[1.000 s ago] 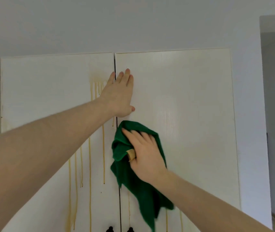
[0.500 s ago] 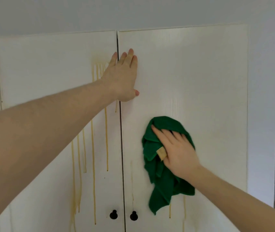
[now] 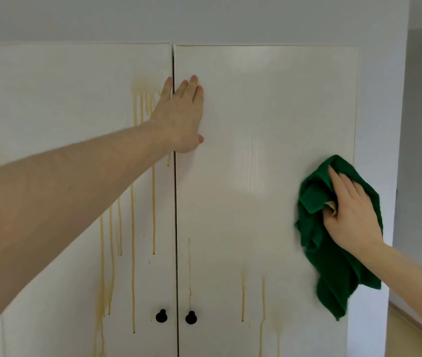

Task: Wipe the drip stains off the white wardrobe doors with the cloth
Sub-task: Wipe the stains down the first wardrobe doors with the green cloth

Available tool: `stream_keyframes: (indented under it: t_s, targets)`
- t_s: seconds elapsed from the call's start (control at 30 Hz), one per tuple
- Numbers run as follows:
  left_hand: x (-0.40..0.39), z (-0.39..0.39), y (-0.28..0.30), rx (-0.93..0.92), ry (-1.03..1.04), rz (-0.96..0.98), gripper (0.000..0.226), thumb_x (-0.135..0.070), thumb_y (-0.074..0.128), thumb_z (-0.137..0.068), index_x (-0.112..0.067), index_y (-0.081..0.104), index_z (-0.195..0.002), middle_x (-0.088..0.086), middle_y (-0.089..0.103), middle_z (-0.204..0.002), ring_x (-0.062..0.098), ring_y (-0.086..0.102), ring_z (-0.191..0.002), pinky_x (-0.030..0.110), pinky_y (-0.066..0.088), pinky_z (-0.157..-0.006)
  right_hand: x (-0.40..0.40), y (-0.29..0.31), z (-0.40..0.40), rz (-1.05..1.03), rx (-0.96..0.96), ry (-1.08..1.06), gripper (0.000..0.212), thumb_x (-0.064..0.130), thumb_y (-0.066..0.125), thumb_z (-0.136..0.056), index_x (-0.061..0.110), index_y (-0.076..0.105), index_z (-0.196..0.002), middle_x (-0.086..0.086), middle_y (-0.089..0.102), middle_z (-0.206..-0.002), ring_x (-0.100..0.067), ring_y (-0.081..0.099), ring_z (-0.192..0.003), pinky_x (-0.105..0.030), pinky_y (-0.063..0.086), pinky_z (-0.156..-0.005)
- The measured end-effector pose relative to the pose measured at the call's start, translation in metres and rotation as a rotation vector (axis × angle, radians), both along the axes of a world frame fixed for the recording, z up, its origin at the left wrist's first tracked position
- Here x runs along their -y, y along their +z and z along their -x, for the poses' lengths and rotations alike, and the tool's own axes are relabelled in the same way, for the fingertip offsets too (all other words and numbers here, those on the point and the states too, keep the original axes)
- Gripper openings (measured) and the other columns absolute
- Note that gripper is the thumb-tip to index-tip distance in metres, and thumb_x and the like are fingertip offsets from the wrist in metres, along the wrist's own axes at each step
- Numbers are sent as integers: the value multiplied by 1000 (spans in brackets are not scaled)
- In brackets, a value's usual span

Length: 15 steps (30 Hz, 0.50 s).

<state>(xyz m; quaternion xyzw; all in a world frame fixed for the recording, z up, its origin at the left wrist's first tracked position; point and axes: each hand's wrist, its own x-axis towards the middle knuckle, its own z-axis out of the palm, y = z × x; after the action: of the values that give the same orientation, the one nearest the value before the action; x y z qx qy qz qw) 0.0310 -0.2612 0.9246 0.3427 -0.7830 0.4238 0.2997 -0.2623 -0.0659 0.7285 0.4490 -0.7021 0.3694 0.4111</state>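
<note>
A person faces two white wardrobe doors, seen from a head-worn camera. The left hand (image 3: 180,117) lies flat with straight fingers across the seam (image 3: 174,202) between the doors, high up, bracing them and holding nothing. The right hand (image 3: 350,215) presses a green cloth (image 3: 333,264) flat against the right door (image 3: 256,124), fingers spread over the bunched fabric and the thumb tucked into a fold, with a loose tail of cloth hanging below. Over the last second the cloth has swept from beside the seam, just under the left hand, across to the door's far right edge, while the left hand has stayed put. The band it crossed now looks free of marks, so this pass seems to have cleaned the middle of the right door. Much remains: yellow drip stains (image 3: 132,228) run in long streaks down the left door (image 3: 63,99) from a blotch near its top, and shorter streaks sit low on the right door, above and beside the two black knobs (image 3: 176,316). The next strokes likely need to go lower, then over to the left door
</note>
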Motion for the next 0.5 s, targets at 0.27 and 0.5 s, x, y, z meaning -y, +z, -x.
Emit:
stream_keyframes:
  t_s: [0.27,0.5]
  targets:
    - [-9,5,-41,76,-90,35,100,-48,63,-92,-6,2,-159,14,-7,-168,32,2,-156,55,0,-125,49,-12,-93,-91,-221,250,89,-1,68,-72,14,38,-155,-9,57,-134,-33,53,-116,-49,44,-102]
    - [-1,-1,-60,112,-28,4,106,-46,65,-92,-6,-7,-159,14,-14,-167,30,-2,-156,52,-4,-125,124,-52,-179,-270,-235,484,88,12,69,-82,27,30,-160,5,50,-146,-22,46,-130,-43,36,-117]
